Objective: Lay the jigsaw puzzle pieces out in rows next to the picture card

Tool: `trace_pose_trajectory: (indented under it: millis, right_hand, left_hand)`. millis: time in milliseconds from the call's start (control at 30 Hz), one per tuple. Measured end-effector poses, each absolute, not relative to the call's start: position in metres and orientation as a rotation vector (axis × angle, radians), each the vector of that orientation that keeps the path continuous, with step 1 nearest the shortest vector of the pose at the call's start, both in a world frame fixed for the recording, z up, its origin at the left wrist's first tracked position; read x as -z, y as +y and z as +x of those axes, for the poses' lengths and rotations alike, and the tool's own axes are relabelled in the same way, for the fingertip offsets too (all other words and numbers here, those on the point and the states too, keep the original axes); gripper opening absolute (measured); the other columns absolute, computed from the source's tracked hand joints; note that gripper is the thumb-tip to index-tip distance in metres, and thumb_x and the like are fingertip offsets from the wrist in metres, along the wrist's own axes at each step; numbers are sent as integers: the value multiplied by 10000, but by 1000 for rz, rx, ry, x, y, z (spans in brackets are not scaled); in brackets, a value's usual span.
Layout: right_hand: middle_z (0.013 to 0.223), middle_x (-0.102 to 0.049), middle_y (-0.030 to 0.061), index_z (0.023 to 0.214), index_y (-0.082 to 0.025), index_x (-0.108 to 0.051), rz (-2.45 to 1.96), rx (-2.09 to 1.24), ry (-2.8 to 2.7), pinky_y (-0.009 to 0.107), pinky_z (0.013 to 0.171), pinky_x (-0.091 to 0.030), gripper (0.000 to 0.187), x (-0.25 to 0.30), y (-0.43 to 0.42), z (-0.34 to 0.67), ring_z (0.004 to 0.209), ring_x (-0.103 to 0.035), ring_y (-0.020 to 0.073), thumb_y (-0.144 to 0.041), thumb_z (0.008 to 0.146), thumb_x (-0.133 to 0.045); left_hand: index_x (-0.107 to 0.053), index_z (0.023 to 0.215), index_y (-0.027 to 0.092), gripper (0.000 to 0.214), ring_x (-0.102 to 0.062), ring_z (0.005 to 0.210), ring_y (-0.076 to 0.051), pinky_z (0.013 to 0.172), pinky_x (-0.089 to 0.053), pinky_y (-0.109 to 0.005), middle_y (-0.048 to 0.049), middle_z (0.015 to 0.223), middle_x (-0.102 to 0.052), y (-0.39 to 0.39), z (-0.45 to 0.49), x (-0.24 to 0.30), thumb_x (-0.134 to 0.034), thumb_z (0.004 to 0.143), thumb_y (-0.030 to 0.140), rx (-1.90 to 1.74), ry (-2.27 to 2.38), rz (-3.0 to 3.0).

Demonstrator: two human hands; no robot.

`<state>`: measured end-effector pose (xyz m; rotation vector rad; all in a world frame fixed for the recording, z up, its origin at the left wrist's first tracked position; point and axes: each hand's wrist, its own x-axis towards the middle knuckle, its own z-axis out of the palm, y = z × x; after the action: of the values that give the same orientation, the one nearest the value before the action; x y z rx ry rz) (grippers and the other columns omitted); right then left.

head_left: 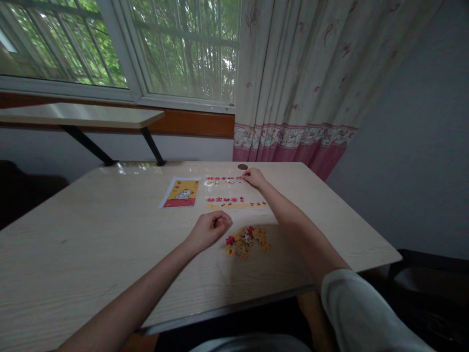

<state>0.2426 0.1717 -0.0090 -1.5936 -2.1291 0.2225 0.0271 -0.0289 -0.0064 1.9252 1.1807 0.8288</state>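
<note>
My right hand [254,177] reaches to the far side of the table, its fingers pinched over a jigsaw puzzle piece at the right end of the farthest row of red pieces [223,178]. Just in front of that lies a row of whitish pieces [220,183]. Closer in are a second red row [224,199] and a row of yellow pieces [234,206]. My left hand [209,230] hovers or rests left of a loose pile of yellow, red and white pieces [245,239]. Its fingers are curled closed; whatever they may hold is hidden.
A picture sheet [182,192] with a white animal on yellow and red lies left of the rows. A round dark disc [242,166] sits near the table's [91,234] far edge. A raised shelf [80,115] stands at back left, and a curtain [293,98] hangs behind.
</note>
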Motion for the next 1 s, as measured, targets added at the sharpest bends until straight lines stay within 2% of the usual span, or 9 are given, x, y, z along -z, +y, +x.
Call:
trace_pose_trajectory:
  millis: [233, 400, 467, 600, 700, 800, 1000]
  right_hand:
    - [886, -701, 58, 848, -190, -715, -1626, -186, -2170, 227, 723, -425, 161, 3, 165, 243, 807, -616, 167, -228, 754, -591]
    - [970, -679, 72, 948, -179, -685, -1538, -133, -2194, 246, 787, -412, 226, -10, 134, 244, 893, -596, 172, -222, 808, -512]
    - [945, -680, 56, 937, -187, -682, -1441, -143, -2261, 235, 784, -407, 222, -14, 110, 246, 879, -591, 154, -249, 825, -501]
    - [868, -678, 53, 903, -179, -683, -915, -286, -2687, 247, 763, -407, 218, -19, 53, 254, 795, -585, 133, -261, 848, -489]
    - [886, -673, 48, 936, -183, -671, -748, -398, -2785, 255, 780, -406, 217, -21, 17, 258, 816, -579, 132, -309, 839, -523]
    - [869, -668, 35, 939, -190, -665, -674, -457, -2801, 253, 786, -408, 216, -20, -3, 257, 823, -574, 128, -333, 813, -564]
    - [788, -651, 21, 827, -178, -662, -729, -524, -2667, 236, 736, -426, 121, -13, -10, 253, 766, -574, 113, -275, 778, -609]
  left_hand:
    - [-599, 737, 136, 211, -390, 506, -92, 496, -300, -202, 31, 563, -489, -30, 28, 2, -500, 753, 322, -822, 1186, 1918]
    - [-596, 754, 137, 205, -410, 521, -94, 514, -320, -205, 21, 595, -519, -28, 28, 7, -496, 762, 316, -827, 1143, 1890]
    - [-592, 747, 138, 199, -406, 522, -93, 514, -320, -207, 20, 592, -516, -29, 29, 8, -499, 762, 313, -828, 1133, 1880]
    - [-592, 731, 141, 200, -379, 509, -90, 500, -297, -205, 36, 552, -468, -33, 32, 4, -514, 754, 323, -805, 1125, 1879]
    - [-595, 729, 143, 206, -358, 496, -87, 482, -272, -202, 46, 531, -430, -35, 33, 1, -517, 750, 333, -781, 1137, 1882]
    - [-590, 720, 142, 202, -361, 504, -87, 487, -278, -204, 40, 546, -443, -36, 34, 1, -513, 749, 326, -784, 1145, 1882]
    - [-592, 724, 142, 201, -364, 514, -90, 500, -291, -209, 33, 556, -449, -36, 32, 1, -519, 751, 327, -800, 1131, 1903]
